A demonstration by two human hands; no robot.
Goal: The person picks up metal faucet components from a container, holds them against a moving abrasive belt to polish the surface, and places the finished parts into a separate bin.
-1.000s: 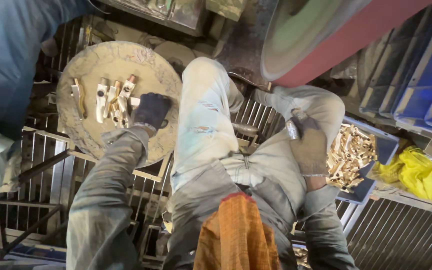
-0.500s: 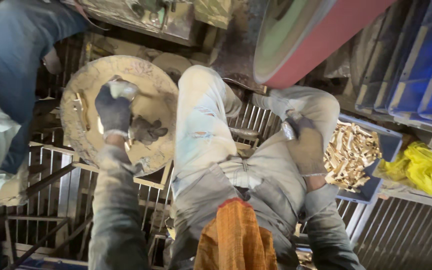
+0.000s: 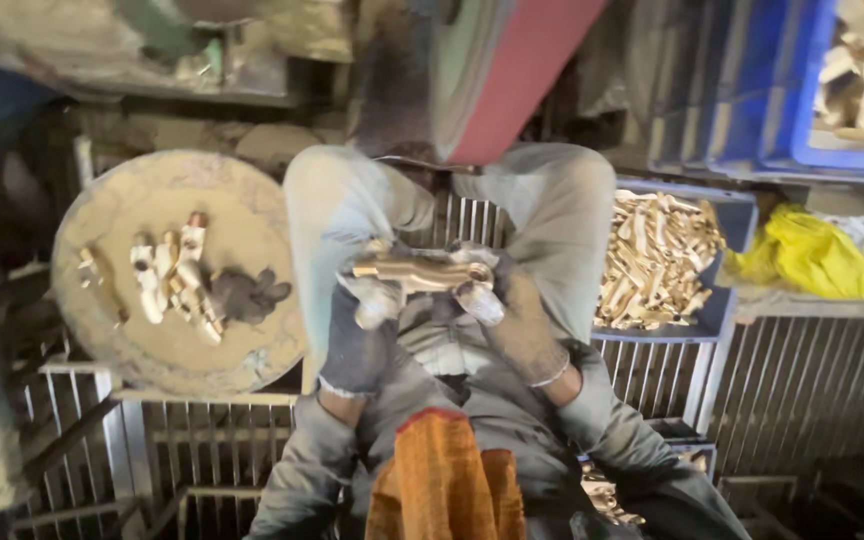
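A brass fitting (image 3: 422, 272) is held crosswise above the lap, its ends pinched by the closed fingers of the gloved left hand (image 3: 360, 330) and the gloved right hand (image 3: 517, 320), just below the red wheel (image 3: 512, 70). A few pieces (image 3: 177, 280) are laid on the round tray (image 3: 112, 340) left of the fingers, while a full blue crate (image 3: 722, 315) of parts is seen to their right, so most work is judged to remain. Little free room is left: the wheel edge is near above and the knees stand close on both sides

Brass fitting (image 3: 422, 272) between both gloved hands
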